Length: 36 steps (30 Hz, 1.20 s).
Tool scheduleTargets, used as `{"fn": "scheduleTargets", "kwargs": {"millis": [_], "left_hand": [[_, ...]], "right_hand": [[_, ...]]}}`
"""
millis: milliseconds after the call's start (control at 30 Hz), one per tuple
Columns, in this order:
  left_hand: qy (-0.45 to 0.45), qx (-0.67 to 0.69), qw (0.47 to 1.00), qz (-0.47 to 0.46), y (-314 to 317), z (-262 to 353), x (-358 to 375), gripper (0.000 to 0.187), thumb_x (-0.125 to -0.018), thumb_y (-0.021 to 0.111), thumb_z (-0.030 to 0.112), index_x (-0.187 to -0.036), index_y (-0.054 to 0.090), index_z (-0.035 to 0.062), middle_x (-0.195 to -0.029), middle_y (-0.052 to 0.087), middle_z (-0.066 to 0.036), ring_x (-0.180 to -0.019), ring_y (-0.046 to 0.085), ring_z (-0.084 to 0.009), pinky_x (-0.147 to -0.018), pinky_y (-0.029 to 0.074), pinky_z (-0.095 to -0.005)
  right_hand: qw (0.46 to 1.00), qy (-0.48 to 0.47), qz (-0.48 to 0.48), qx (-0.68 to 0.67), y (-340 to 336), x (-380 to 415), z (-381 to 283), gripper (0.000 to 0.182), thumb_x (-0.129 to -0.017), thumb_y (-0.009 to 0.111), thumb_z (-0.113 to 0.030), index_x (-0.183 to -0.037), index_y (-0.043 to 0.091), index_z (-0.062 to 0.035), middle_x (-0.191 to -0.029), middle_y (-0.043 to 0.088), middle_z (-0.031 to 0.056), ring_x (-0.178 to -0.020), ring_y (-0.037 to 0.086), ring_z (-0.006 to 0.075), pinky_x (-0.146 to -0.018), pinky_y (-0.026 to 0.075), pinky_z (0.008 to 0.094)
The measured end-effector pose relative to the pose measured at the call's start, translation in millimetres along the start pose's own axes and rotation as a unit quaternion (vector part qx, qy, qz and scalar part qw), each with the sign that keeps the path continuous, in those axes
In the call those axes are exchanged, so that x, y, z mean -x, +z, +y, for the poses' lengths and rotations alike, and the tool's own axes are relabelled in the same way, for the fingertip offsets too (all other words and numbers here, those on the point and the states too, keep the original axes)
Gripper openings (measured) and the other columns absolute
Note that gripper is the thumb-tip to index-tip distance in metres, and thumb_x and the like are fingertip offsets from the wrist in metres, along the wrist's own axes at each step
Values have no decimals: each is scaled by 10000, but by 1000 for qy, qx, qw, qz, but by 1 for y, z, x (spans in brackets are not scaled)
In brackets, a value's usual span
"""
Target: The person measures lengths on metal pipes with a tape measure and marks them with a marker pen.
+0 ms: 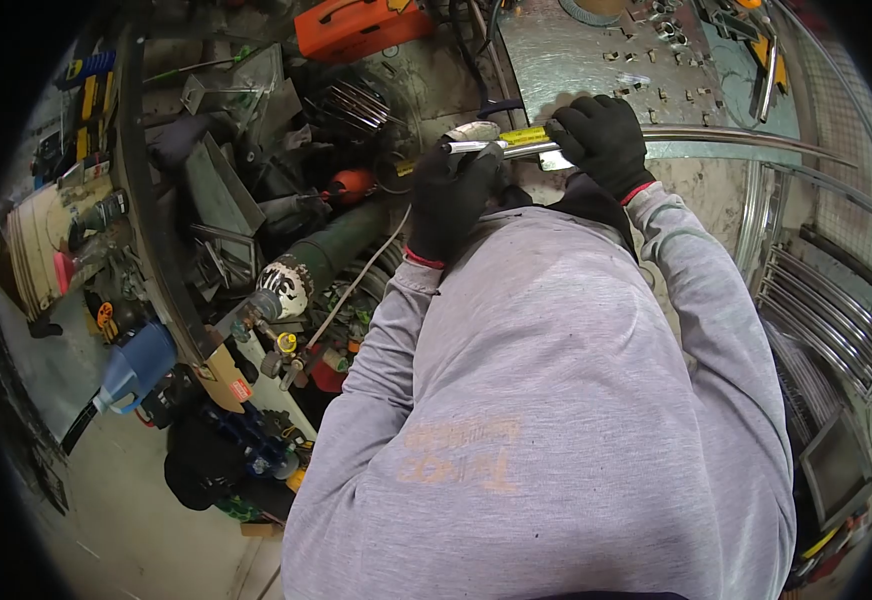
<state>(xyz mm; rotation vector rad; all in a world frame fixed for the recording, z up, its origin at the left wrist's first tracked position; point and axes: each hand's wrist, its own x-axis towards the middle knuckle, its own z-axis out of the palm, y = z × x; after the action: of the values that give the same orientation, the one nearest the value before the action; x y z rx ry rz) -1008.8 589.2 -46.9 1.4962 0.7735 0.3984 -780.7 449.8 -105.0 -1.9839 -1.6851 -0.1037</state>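
A long shiny metal tube (726, 134) runs sideways in front of my body. Its left end lies at my left hand (453, 195), in a black glove with a red cuff, whose fingers are closed around that part. My right hand (601, 147), gloved the same way, is wrapped over the tube farther along. Between the two hands a yellow tape measure blade (523, 137) lies along the tube. Its case cannot be made out. The fingertips of both hands are partly hidden.
A metal worktable (556, 70) with several small metal pieces stands ahead. On the left are a gas cylinder (331, 245), an orange toolbox (356, 30), metal scrap and a blue jug (138, 365). A rack of metal bars (826, 315) is at the right.
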Motion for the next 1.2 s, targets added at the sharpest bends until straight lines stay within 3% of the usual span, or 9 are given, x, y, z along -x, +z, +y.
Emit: {"fn": "scheduleTargets", "kwargs": {"millis": [1200], "left_hand": [[-12, -43, 999, 9, 3, -5, -1, 256, -985, 745, 48, -1232, 751, -16, -1100, 808, -105, -991, 757, -148, -871, 600, -311]], "right_hand": [[1000, -1, 9, 7, 0, 0, -1, 198, -977, 734, -332, -915, 730, -144, -807, 615, 63, -745, 650, 283, -680, 511, 443]]}}
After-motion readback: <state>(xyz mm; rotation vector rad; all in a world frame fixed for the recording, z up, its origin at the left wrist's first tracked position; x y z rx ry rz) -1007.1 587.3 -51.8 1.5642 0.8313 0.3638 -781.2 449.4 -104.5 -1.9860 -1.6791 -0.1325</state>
